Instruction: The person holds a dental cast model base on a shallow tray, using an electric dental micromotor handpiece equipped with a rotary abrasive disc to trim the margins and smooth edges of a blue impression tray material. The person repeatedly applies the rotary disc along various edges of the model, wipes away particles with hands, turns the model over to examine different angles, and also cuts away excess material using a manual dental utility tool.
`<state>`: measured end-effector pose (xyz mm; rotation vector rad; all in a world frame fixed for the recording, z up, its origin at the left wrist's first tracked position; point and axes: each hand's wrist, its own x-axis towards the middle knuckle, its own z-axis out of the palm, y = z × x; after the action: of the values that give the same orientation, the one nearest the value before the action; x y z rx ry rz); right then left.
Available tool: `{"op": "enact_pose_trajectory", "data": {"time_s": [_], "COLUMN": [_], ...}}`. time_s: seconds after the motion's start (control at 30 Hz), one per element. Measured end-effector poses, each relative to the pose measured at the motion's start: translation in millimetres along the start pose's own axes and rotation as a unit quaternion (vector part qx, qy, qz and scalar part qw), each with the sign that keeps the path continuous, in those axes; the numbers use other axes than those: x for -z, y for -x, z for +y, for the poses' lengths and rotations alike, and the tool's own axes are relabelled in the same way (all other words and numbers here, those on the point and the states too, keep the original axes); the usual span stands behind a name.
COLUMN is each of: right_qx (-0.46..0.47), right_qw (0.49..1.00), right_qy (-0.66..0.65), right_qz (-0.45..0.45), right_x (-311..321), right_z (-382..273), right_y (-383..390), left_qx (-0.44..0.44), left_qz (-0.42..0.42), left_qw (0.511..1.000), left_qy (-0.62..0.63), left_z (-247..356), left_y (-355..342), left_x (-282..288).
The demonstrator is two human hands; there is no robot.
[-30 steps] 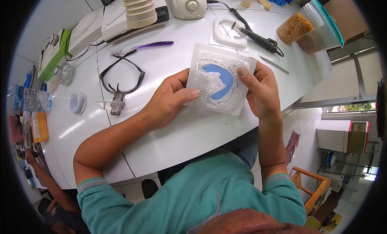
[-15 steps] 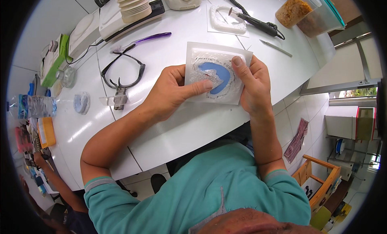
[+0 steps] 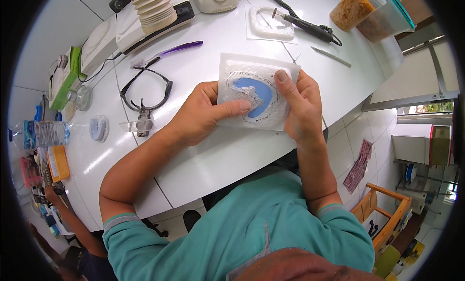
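Between my hands, over the white table, is a square whitish plastic sheet (image 3: 229,117) with a bumpy middle. A blue horseshoe-shaped piece (image 3: 264,94), like a dental cast, shows in it, ringed by a dark dashed line. My left hand (image 3: 208,114) is closed on the sheet's left side, its thumb pressing the bumpy white patch (image 3: 249,93) inside the curve. My right hand (image 3: 302,104) grips the right edge, thumb on top. The fingers of both hands are partly hidden behind the sheet.
A handpiece with a disc (image 3: 307,28) lies beyond a moulded white sheet (image 3: 261,27). Nearby are a slim metal tool (image 3: 331,57) and tubs (image 3: 352,12). Head loupes (image 3: 169,90), a purple-handled brush (image 3: 181,48) and a small pale cast (image 3: 99,128) lie left. Another person's arm (image 3: 72,218) shows lower left.
The sheet and both hands appear slightly further left and lower in the view. My left thumb has slid slightly over the white patch; both hands keep their hold.
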<state>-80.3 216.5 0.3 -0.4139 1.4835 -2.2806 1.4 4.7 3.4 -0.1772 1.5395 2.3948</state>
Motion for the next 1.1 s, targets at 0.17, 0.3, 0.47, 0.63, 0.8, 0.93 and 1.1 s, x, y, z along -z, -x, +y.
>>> {"op": "enact_pose_trajectory", "data": {"time_s": [0.17, 0.3, 0.47, 0.63, 0.8, 0.93, 1.1], "right_qx": [-0.021, -0.063, -0.065, -0.080, -0.068, -0.045, 0.004], "right_qw": [0.999, 0.996, 0.996, 0.994, 0.995, 0.998, 0.999], "right_qy": [-0.032, -0.055, -0.055, -0.066, -0.074, -0.023, 0.039], "right_qz": [0.010, 0.020, 0.019, 0.019, 0.025, 0.024, 0.000], "right_x": [-5.9, -7.4, -6.8, -5.1, -8.7, -6.4, -6.1], "right_z": [0.5, -0.9, -0.4, 0.7, 0.3, -1.8, -4.0], "right_y": [-1.7, -2.4, -3.9, -4.7, -4.9, -2.9, 1.0], "left_qx": [0.006, 0.013, 0.011, 0.010, 0.010, 0.005, 0.016], "left_qz": [-0.008, -0.011, -0.022, -0.015, -0.024, -0.012, 0.007], "left_qw": [1.000, 1.000, 0.999, 0.999, 0.998, 1.000, 1.000], "left_qy": [0.013, 0.025, 0.026, 0.035, 0.065, 0.028, 0.002], "left_z": [-1.1, -0.1, 2.2, 1.3, 1.5, 0.3, 3.2], "left_y": [-1.5, -0.6, -0.4, -0.2, -1.0, -1.1, 1.5], "left_x": [4.7, 6.1, 6.6, 6.7, 7.2, 5.4, 1.0]}}
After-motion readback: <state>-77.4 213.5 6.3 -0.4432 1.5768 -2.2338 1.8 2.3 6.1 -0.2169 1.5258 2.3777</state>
